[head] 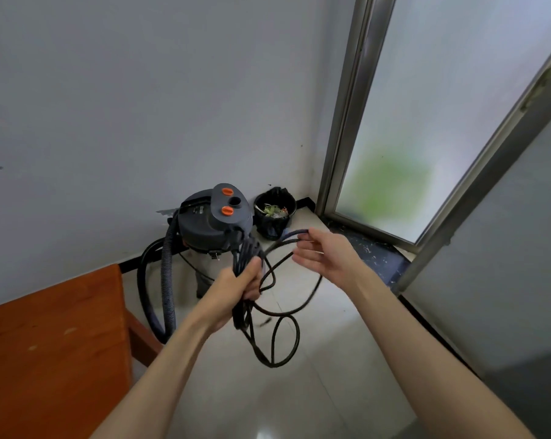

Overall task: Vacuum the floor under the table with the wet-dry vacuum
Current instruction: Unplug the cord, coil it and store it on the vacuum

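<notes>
Vacuum (215,218) at twelve o'clock by the wall; our left hand (244,280) grips the limp, tangle-prone cord (278,340) bundle, right hand (323,256) fingers loosely spread around one strand; we'd lift by the stiff top handle.

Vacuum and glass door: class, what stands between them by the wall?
In the head view, a small black bin holding scraps stands on the floor between the vacuum and the glass door.
</notes>
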